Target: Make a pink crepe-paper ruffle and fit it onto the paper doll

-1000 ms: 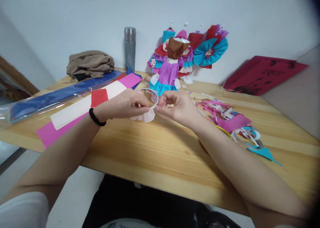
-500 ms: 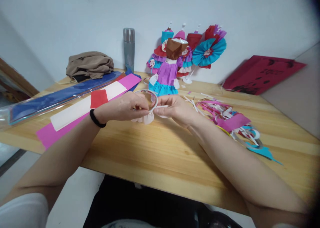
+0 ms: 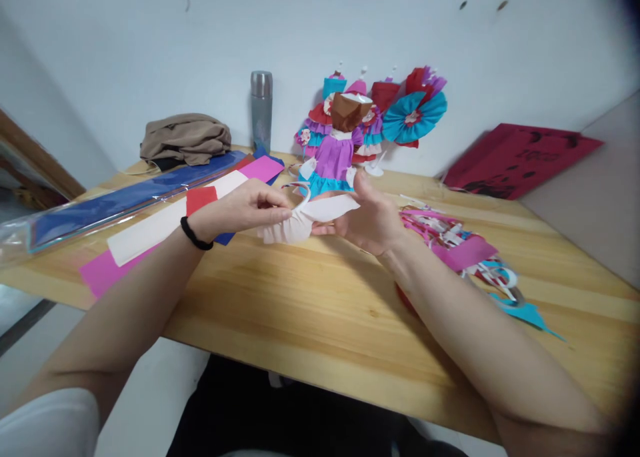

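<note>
My left hand (image 3: 257, 207), with a black band at its wrist, pinches a white ring (image 3: 301, 191) and the gathered part of a pale paper strip (image 3: 287, 230). The strip's free end stretches right, towards my right hand (image 3: 370, 217). My right hand is open, thumb raised and fingers spread beneath and beside that end; whether it touches the paper is unclear. Behind the hands stands a paper doll figure (image 3: 336, 151) with a brown top, purple dress and blue hem.
Pink (image 3: 97, 270), cream (image 3: 150, 233) and red (image 3: 201, 198) paper lie left, by a plastic-wrapped blue pack (image 3: 135, 193). Behind are brown cloth (image 3: 186, 139), a grey flask (image 3: 261, 110) and a blue paper fan (image 3: 415, 117). Paper scraps (image 3: 465, 250) and a red bag (image 3: 520, 160) are right.
My right hand has let go of the paper near the ring, opened and moved slightly right. The ring has tilted, and the strip's end now sticks out to the right. The view has shifted a little.
</note>
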{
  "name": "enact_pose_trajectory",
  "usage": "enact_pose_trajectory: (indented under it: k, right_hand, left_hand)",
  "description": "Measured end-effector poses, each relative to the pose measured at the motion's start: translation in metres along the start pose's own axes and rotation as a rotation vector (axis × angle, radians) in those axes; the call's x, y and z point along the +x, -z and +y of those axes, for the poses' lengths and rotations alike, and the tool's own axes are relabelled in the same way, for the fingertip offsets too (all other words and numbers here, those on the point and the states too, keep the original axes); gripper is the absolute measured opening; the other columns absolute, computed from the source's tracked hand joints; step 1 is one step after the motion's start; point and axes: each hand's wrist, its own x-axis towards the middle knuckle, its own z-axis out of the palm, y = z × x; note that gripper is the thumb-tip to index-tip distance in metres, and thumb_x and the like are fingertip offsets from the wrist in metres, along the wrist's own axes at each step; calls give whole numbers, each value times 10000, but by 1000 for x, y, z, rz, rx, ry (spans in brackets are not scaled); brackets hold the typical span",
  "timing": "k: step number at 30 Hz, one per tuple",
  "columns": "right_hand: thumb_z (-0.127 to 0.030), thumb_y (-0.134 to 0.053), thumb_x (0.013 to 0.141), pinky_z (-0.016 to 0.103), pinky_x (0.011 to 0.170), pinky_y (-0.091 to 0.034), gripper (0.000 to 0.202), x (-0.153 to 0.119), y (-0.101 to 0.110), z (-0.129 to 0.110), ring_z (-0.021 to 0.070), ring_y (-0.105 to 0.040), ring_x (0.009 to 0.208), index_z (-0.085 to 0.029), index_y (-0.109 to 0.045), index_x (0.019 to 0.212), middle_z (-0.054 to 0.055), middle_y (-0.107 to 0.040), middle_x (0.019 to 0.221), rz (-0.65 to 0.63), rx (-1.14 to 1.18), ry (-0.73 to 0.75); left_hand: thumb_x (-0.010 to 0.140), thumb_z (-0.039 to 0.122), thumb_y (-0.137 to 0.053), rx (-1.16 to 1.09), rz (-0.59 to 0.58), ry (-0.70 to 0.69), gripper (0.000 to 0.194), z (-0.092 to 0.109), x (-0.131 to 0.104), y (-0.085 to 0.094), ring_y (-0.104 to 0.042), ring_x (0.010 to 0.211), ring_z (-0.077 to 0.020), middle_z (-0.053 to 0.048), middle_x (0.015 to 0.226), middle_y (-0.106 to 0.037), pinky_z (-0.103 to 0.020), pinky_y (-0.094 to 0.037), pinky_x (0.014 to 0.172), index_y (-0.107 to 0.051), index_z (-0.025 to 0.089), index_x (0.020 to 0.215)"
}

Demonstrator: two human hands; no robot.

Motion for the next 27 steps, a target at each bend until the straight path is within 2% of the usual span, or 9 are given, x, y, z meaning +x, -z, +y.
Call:
enact_pose_trajectory:
  k: [2,4,6,10,13,18,23,27]
  right_hand:
    - [-611,-593,775,352,745,-517,416,0,2,1,199,-672,759,-199,-649,749,77,-700,777,1,-30,49]
    - [-457,-722,702,327,738,-510,269,0,3,3,171,-654,720,-199,-654,739,45,-689,746,51,-136,166]
    - [-331,-768,652,312,717,-503,185,1,3,4,154,-628,678,-204,-652,720,21,-677,719,118,-288,293]
    - [-310,-702,696,337,706,-510,109,0,-2,3,184,-630,711,-233,-643,745,18,-671,737,210,-482,401]
    - [-310,-680,709,348,698,-525,89,0,-6,3,192,-631,708,-242,-636,744,23,-669,740,257,-486,405]
    - [-320,-700,692,363,681,-549,122,6,-6,9,183,-615,641,-240,-627,748,36,-687,762,221,-415,328]
    - [-390,-730,668,328,632,-518,226,12,2,18,172,-614,623,-209,-613,737,31,-671,699,192,-435,224]
    - [-420,-704,674,294,611,-458,281,13,3,17,155,-589,624,-180,-619,793,12,-654,692,191,-517,240]
  left_hand:
    - [883,334,-552,-12,-5,4,330,-3,0,0,-487,621,-97,-8,646,-554,-214,-362,564,-591,122,633]
    - [884,342,-551,-9,-28,11,335,-5,0,1,-487,625,-99,-9,645,-549,-214,-356,561,-591,121,635]
    - [883,347,-554,-16,-45,23,331,-6,0,0,-485,622,-97,-9,651,-550,-211,-349,552,-600,119,648]
    - [866,366,-583,-97,-54,80,326,-9,0,0,-469,601,-85,3,639,-543,-200,-333,526,-625,113,665]
    - [840,366,-612,-216,-55,184,293,-11,1,-2,-481,575,-82,5,625,-569,-197,-350,518,-669,105,720]
    - [812,373,-635,-306,-76,307,285,-17,1,-6,-511,553,-93,-5,603,-599,-213,-393,526,-692,103,740]
    - [830,369,-603,-198,-250,259,296,-16,1,-4,-498,533,-88,-1,592,-582,-197,-370,500,-667,112,698]
    - [850,330,-544,-107,-358,202,306,-8,2,-4,-448,513,-79,18,558,-498,-181,-334,467,-584,125,626]
